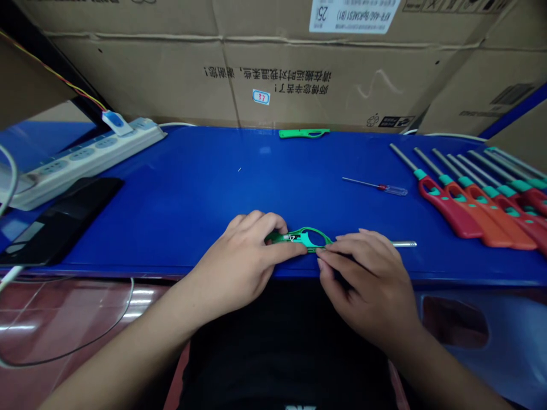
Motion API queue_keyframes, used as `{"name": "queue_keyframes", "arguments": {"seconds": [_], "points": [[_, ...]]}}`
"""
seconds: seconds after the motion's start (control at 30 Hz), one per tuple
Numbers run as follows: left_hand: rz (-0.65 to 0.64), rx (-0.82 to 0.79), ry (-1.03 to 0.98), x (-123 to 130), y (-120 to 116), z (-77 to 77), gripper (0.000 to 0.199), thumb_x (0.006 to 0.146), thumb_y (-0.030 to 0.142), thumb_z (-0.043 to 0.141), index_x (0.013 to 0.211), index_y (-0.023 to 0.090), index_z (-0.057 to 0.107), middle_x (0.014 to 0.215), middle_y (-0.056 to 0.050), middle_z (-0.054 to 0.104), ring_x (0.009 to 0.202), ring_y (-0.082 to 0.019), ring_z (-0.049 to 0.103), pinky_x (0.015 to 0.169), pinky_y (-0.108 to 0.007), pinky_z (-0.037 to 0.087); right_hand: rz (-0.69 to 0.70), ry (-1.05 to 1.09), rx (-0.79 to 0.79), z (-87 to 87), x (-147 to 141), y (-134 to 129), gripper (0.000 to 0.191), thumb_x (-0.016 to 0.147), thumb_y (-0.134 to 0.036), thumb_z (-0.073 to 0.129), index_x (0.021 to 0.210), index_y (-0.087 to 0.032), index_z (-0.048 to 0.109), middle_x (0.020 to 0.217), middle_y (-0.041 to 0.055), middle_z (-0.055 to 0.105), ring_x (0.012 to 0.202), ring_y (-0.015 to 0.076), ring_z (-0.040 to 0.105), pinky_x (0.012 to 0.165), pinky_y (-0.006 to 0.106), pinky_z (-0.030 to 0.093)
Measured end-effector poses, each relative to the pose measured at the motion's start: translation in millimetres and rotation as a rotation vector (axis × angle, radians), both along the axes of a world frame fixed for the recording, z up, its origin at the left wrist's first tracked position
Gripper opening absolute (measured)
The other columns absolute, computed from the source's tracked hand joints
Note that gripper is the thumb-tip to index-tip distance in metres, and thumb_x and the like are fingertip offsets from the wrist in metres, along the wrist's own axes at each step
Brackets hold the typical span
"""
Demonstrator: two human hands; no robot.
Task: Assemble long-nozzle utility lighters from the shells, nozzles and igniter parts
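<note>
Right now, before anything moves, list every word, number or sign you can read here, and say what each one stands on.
Cardboard carton, upside down: "师傅您辛苦了!"
Same carton: "请在搬运时对我温柔些,谢谢您!"
Blue-edged sticker: "37", in red.
White label: "25"; its smaller print is too small to read.
Green lighter shell: one small mark, too small to read surely.

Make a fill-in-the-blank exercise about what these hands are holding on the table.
The left hand and right hand hold a ____ lighter body.
A metal tube pokes out beyond the ____ hand.
A small screwdriver on the table has a ____ handle.

Answers: green, right, clear.
</note>
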State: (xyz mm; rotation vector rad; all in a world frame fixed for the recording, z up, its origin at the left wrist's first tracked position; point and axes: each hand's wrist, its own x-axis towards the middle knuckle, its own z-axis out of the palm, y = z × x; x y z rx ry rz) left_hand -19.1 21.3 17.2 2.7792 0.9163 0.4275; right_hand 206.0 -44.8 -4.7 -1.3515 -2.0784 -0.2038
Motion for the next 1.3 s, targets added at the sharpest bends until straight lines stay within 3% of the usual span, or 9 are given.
{"name": "queue_keyframes", "arguments": {"seconds": [0.3, 0.47, 0.63, 0.8, 1.3], "points": [[-0.024, -0.051, 0.002, -3, 1, 1.0, 0.049, 0.098, 0.011, 0.042, 0.129, 0.042, 0.063, 0.12, -0.006, 0.053, 0.103, -0.024, 0.049, 0.085, -0.041, 0.04, 0.042, 0.046, -0.043, -2.5, 5, 2, 0.013, 0.085, -0.016, 0.068, 0.094, -0.024, 0.071, 0.095, 0.0011, 0.072, 0.091, 0.0195, 0.066, 0.102, 0.052, 0.044], [-0.02, -0.064, 0.007, -1, 1, 2.1, 0.048, 0.097, 0.011, 0.044, 0.128, 0.042, 0.064, 0.119, -0.006, 0.053, 0.103, -0.023, 0.049, 0.086, -0.042, 0.041, 0.005, -0.067, -0.095, 1.5, 4, 2, 0.013, 0.09, -0.02, 0.062, 0.097, -0.025, 0.071, 0.101, 0.0032, 0.07, 0.095, 0.021, 0.065, 0.108, 0.055, 0.038], [-0.031, -0.09, -0.004, -2, 1, 3.4, 0.048, 0.097, 0.01, 0.04, 0.131, 0.036, 0.062, 0.12, -0.008, 0.053, 0.104, -0.023, 0.05, 0.09, -0.044, 0.042, -0.021, -0.159, -0.086, 5.4, 2, 1, 0.017, 0.091, -0.022, 0.058, 0.102, -0.023, 0.071, 0.103, 0.0058, 0.068, 0.101, 0.0231, 0.063, 0.113, 0.055, 0.034], [-0.011, -0.197, -0.121, -8, 0, 3.6, 0.041, 0.093, 0.005, 0.039, 0.118, 0.026, 0.065, 0.125, -0.006, 0.054, 0.115, -0.021, 0.051, 0.101, -0.041, 0.042, -0.042, -0.143, -0.107, 3.7, 0, 1, 0.019, 0.092, -0.022, 0.056, 0.103, -0.021, 0.071, 0.102, 0.0065, 0.066, 0.098, 0.0226, 0.061, 0.113, 0.055, 0.034], [0.001, -0.168, -0.124, -6, -1, 3.9, 0.045, 0.092, 0.005, 0.04, 0.121, 0.027, 0.067, 0.118, -0.007, 0.058, 0.109, -0.022, 0.054, 0.097, -0.042, 0.043, 0.011, -0.054, 0.017, 0.1, -10, -2, 0.017, 0.087, -0.021, 0.064, 0.101, -0.022, 0.073, 0.104, 0.0059, 0.07, 0.098, 0.0237, 0.064, 0.11, 0.055, 0.038]]}}
